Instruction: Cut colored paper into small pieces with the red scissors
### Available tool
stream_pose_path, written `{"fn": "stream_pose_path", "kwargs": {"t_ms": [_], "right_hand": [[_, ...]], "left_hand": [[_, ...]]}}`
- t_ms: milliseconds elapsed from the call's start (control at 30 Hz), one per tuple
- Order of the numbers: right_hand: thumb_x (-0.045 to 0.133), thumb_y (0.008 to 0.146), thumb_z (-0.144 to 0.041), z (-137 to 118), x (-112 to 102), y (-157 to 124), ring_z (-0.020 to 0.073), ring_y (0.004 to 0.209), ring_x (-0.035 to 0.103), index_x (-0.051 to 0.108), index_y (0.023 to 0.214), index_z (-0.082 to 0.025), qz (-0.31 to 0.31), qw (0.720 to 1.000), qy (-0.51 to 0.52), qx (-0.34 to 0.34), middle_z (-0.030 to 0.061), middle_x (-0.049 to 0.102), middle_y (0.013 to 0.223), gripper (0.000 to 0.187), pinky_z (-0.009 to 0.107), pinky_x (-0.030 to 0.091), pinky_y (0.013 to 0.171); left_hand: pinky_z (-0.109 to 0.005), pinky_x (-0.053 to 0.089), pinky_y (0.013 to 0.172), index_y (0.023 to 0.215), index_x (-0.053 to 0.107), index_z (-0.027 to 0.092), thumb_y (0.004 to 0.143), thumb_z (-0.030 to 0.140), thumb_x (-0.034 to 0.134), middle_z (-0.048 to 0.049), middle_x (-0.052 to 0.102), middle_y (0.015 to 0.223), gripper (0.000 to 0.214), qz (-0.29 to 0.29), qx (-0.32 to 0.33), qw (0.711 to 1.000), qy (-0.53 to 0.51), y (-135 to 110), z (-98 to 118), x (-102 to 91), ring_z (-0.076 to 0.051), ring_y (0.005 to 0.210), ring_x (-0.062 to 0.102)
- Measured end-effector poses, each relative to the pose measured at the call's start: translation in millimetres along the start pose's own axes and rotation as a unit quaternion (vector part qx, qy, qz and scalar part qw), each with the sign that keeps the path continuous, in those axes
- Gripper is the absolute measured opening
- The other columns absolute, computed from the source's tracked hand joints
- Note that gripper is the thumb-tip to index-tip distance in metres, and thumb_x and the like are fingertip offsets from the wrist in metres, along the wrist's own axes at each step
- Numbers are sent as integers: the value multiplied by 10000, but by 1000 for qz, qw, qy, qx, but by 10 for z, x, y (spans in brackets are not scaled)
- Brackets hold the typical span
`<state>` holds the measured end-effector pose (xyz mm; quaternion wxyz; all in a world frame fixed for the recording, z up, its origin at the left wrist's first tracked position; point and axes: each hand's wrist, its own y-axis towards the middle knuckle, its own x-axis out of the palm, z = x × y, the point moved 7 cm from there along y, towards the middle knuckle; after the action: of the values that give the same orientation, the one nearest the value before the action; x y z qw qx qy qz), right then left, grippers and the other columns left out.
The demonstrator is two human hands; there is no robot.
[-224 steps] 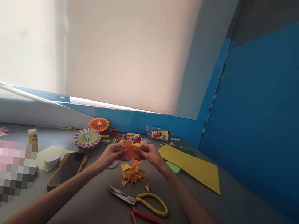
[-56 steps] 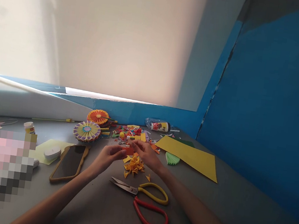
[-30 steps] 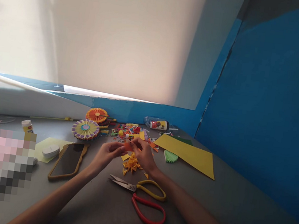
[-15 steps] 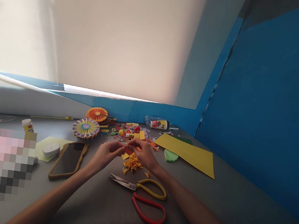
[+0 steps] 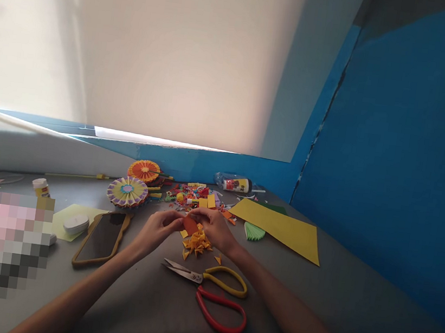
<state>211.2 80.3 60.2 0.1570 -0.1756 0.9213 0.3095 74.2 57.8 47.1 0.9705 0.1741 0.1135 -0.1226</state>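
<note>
From where I'm standing, the left hand [image 5: 162,226] is pinching one edge of a small orange paper [image 5: 190,226] between thumb and fingertips, and the right hand [image 5: 216,228] is closing its fingers on the paper's other side, partly hiding it. The paper is hovering just above a pile of folded yellow-orange pieces [image 5: 197,245]. If the two grips are pulling unevenly, I'd worry about a skewed crease or a small tear. A low wrist could be brushing the pile and scattering it; one loose triangle [image 5: 217,261] is already lying apart.

Nearer the person, the scissors [image 5: 196,278] are lying with blades slightly parted, pointing left, between the forearms; a careless sleeveless arm could be catching the tips. Beyond the hands, mixed scraps [image 5: 190,191] are crowding the table [image 5: 138,308], so a dropped piece could be getting lost there. A yellow sheet [image 5: 279,231] is resting to the right, a phone [image 5: 103,238] to the left, and two pleated rosettes [image 5: 128,191] are sitting behind.
</note>
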Motion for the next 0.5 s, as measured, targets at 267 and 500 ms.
{"fn": "stream_pose_path", "kwargs": {"t_ms": [267,500], "right_hand": [[438,809,-100,-8,-28,-4,202,929,650,703,978,-177,34,999,-6,-6,69,702,978,323,371,520,859],[402,871,-98,-148,-63,-35,202,1077,607,606,1204,-228,34,995,-73,-59,67,650,1163,411,389,499,930]], "left_hand": [[-371,509,866,968,677,117,734,509,645,-96,715,941,458,1,-55,994,-97,9,-130,69,-251,906,665],[-359,521,804,923,670,122,638,449,747,-111,724,901,441,31,-43,995,-83,26,-226,-1,-254,869,675]]}}
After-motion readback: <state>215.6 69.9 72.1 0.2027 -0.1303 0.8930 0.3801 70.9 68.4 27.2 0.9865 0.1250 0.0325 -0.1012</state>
